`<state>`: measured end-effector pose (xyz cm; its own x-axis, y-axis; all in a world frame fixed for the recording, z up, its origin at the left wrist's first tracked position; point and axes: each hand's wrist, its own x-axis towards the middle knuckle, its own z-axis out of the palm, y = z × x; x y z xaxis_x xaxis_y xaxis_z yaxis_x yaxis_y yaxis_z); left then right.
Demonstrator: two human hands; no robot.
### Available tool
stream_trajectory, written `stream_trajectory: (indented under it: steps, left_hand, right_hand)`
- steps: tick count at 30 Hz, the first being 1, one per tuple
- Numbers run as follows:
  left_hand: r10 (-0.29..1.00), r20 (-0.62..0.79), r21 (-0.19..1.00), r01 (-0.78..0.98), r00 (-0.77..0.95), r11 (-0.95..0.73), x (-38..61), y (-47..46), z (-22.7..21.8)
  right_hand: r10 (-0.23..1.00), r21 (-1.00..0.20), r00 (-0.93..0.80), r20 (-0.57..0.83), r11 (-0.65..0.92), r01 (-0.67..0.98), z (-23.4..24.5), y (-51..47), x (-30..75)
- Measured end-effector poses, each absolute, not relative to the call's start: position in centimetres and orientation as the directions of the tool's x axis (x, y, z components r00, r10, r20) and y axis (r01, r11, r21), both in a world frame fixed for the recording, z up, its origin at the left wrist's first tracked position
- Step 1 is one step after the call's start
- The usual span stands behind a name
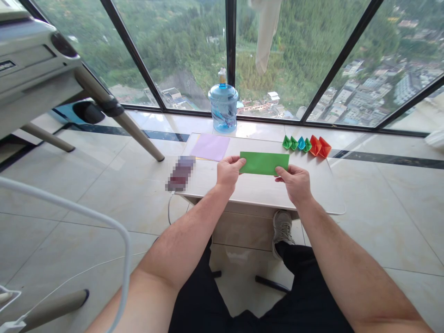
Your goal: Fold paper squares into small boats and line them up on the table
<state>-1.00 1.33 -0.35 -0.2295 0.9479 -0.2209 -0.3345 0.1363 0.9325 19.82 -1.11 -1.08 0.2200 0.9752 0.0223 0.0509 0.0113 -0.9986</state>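
A green sheet of paper (pixel 262 163), a long flat rectangle, is held up above the low white table (pixel 222 187). My left hand (pixel 229 173) pinches its left edge, thumb in front. At the lower right corner, my right hand (pixel 297 182) grips it between thumb and fingers. Whether the sheet is folded in layers I cannot tell. Behind my right hand, folded paper boats stand in a row at the table's far right: green boats (pixel 293 143), a blue boat (pixel 301 143) and orange boats (pixel 319 146). Flat purple paper (pixel 210 146) lies at the far left.
A blurred-out phone-like object (pixel 181 173) with a cable lies at the table's left edge. Beyond the table, a blue water jug (pixel 224 108) stands by the window. A grey machine on legs (pixel 38 69) is at left, a white curved tube (pixel 104 222) nearer me.
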Motion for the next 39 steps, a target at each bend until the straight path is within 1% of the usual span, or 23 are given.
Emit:
stream_trajectory:
  steps: [20,31,32,34,36,37,39]
  left_hand:
    - [0.946,-0.224,0.93,-0.343,-0.236,0.135,-1.0,1.4,-0.3]
    - [0.945,-0.204,0.943,-0.309,-0.256,0.12,-1.2,1.5,0.0]
    - [0.947,-0.189,0.951,-0.289,-0.261,0.111,-1.4,1.7,0.2]
    - [0.96,-0.116,0.979,-0.193,-0.255,0.067,-1.9,2.1,0.6]
    - [0.986,-0.036,0.999,-0.015,-0.162,0.034,-2.1,2.5,1.0]
    - [0.995,-0.015,0.997,0.077,-0.102,0.023,-2.1,2.7,1.2]
    - [0.999,0.006,0.98,0.196,0.046,-0.015,-1.8,2.7,1.5]
  right_hand:
    - [0.973,-0.999,0.227,0.024,0.012,0.053,-1.3,-0.9,19.8]
    - [0.972,-0.998,0.232,0.021,0.009,0.054,-1.3,-0.8,19.8]
    - [0.968,-0.997,0.247,0.045,0.029,0.069,-1.2,-0.6,19.9]
    - [0.945,-0.984,0.291,0.151,0.115,0.139,-0.6,-0.1,20.1]
    - [0.93,-0.938,0.262,0.259,0.178,0.297,0.4,0.2,20.2]
    - [0.943,-0.92,0.204,0.261,0.179,0.349,0.9,0.4,20.1]
    - [0.983,-0.919,0.053,0.176,0.145,0.368,1.7,0.4,19.7]
